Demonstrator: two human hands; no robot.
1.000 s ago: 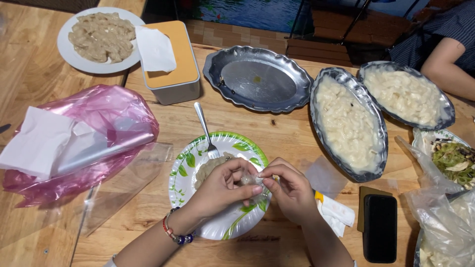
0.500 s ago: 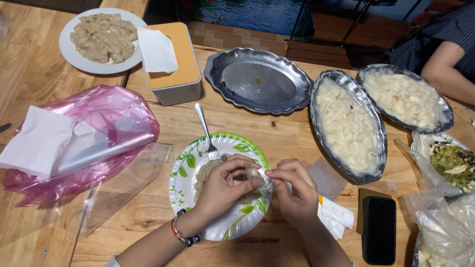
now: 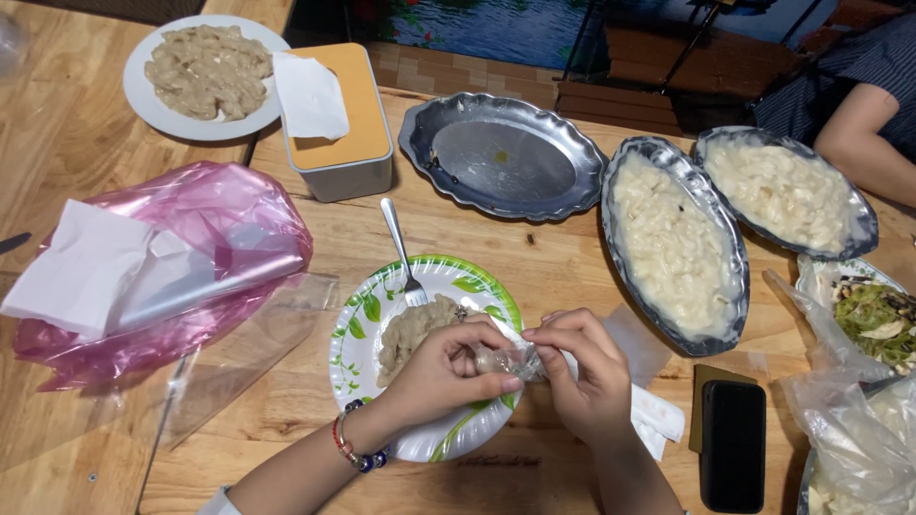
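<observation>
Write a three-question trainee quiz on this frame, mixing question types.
1. True or false: the fork rests on the leaf-patterned paper plate.
2. What do the left hand and right hand pinch between them? A) a small filled wrapper B) a spoon C) a phone
3. How many oval metal trays hold pale food?

Key: 1 true; 2 A; 3 two, the nearer filled tray and the farther filled tray; the empty tray holds none.

Bare wooden table [image 3: 534,262] lies open at frame centre, between the leaf-patterned paper plate [image 3: 358,334] and the empty oval metal tray [image 3: 501,157]. The crumpled pink plastic bag [image 3: 205,219] blocks the left, the black phone [image 3: 733,443] the lower right.
</observation>
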